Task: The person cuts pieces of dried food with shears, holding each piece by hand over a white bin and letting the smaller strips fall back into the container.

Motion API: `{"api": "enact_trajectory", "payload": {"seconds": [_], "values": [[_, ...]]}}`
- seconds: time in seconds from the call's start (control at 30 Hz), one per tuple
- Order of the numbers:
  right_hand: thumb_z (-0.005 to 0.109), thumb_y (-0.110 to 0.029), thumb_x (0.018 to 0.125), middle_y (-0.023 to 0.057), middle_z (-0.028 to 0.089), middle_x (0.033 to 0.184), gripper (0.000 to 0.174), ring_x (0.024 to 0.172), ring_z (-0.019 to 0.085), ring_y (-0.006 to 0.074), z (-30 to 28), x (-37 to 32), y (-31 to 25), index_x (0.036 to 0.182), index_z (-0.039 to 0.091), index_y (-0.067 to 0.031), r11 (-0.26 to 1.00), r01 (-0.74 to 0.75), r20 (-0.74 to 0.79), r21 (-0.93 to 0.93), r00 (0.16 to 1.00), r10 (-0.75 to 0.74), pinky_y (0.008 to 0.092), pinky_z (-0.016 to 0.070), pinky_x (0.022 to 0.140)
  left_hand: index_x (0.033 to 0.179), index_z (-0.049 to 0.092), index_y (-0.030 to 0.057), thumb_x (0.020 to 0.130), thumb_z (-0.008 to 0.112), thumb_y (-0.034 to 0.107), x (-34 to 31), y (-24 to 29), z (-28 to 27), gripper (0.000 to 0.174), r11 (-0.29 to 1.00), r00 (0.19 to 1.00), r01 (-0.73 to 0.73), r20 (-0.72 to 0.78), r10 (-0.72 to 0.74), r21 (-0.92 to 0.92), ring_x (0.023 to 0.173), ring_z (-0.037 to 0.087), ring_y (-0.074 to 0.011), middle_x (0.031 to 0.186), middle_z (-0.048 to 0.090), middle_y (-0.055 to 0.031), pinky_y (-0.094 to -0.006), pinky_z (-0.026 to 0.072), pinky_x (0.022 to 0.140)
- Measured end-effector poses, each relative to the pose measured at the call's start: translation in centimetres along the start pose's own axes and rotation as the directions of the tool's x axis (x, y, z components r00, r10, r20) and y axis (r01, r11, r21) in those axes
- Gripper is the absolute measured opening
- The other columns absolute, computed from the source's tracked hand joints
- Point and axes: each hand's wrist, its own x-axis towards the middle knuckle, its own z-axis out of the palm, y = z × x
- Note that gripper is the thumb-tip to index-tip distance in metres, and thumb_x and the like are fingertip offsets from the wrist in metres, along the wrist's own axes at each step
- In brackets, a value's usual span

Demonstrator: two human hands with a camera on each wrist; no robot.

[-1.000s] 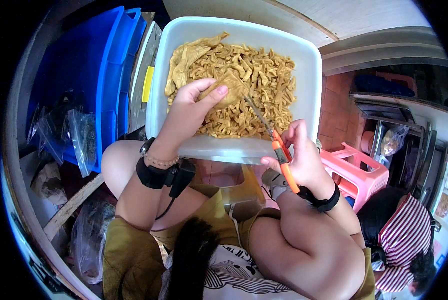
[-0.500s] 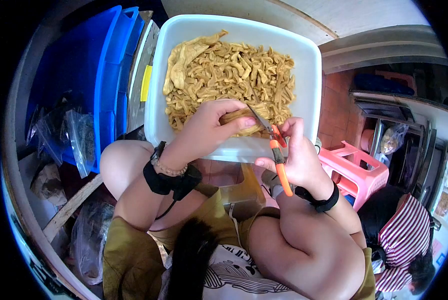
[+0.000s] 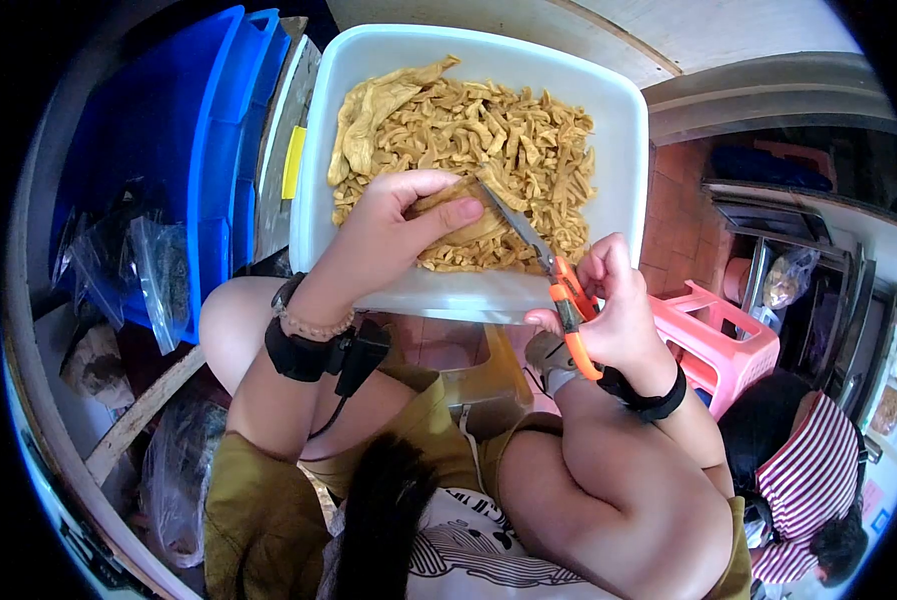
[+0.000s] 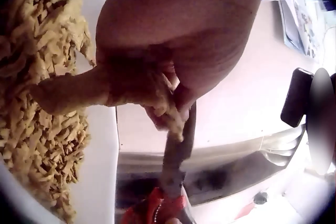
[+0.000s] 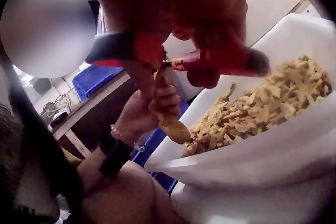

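Note:
My left hand [image 3: 379, 230] pinches a tan, wrinkled, folded piece of food [image 3: 472, 232] between thumb and fingers, above the tub. In the left wrist view one end of this food piece [image 4: 73, 90] sticks out past the fingers. My right hand [image 3: 614, 310] holds orange-handled scissors [image 3: 569, 300], fingers and thumb at the handles. The scissor blades [image 3: 517, 222] reach up-left to the edge of the piece, beside the left thumb. Below lie many tan cut strips [image 3: 529, 140], with a larger uncut piece [image 3: 369, 130] at the tub's far left.
The white tub [image 3: 624, 150] stands in front of my knees. Blue crates [image 3: 149, 150] with plastic bags are at the left. To the right is a pink stool [image 3: 734, 340], with another person in a striped shirt [image 3: 814, 460] near it.
The left hand and its piece came nearer my body, then went back up and left over the strips. The scissors shifted slightly, their tips again at the piece's edge.

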Motion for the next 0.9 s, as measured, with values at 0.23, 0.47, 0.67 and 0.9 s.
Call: {"api": "enact_trajectory", "payload": {"seconds": [0.23, 0.47, 0.67, 0.9], "values": [[0.085, -0.047, 0.062, 0.0148, 0.055, 0.073, 0.075, 0.063, 0.06, 0.0329, -0.9, 1.6, -0.9, 0.096, 0.034, -0.0048, 0.976, 0.173, 0.082, -0.133, 0.983, -0.163, 0.0361, 0.0469, 0.055, 0.098, 0.067, -0.0008, 0.085, 0.068, 0.015, -0.4, 0.5, 1.3, 0.021, 0.969, 0.997, -0.012, 0.078, -0.008, 0.246, 0.075, 0.053, -0.0098, 0.082, 0.061, -0.0039, -0.0251, 0.0425, 0.066], [0.087, -0.044, 0.061, 0.0119, 0.049, 0.07, 0.075, 0.061, 0.057, 0.0279, -0.4, 1.6, -1.0, 0.096, 0.034, -0.0041, 0.995, 0.076, 0.072, -0.059, 0.995, -0.072, 0.0348, 0.0458, 0.054, 0.095, 0.067, -0.0011, 0.082, 0.07, 0.023, 0.1, -0.7, 1.7, 0.027, 0.933, 0.981, -0.178, -0.013, 0.192, 0.312, 0.068, 0.055, -0.0226, 0.078, 0.061, -0.0135, -0.0311, 0.0424, 0.06], [0.088, -0.041, 0.061, 0.0055, 0.043, 0.061, 0.071, 0.05, 0.044, 0.0187, 0.9, 0.9, 0.9, 0.091, 0.035, -0.0053, 0.987, -0.158, 0.038, 0.013, 0.987, 0.158, 0.0321, 0.0403, 0.047, 0.091, 0.066, -0.0031, 0.085, 0.067, 0.024, 0.3, -1.2, 1.2, 0.027, 0.871, 0.961, -0.213, -0.066, 0.269, 0.443, 0.069, 0.055, -0.0189, 0.077, 0.06, -0.0139, -0.0295, 0.042, 0.059], [0.087, -0.044, 0.061, 0.0046, 0.043, 0.059, 0.072, 0.05, 0.048, 0.0207, 0.4, 0.2, 1.6, 0.092, 0.035, -0.0062, 0.999, 0.012, -0.046, -0.031, 0.999, -0.013, 0.0326, 0.0418, 0.048, 0.106, 0.062, -0.003, 0.092, 0.061, 0.02, 0.0, 0.3, 1.2, 0.027, 0.967, 0.985, 0.171, -0.03, -0.169, 0.186, 0.084, 0.053, -0.0061, 0.09, 0.063, -0.0015, -0.0238, 0.0434, 0.073]]}}
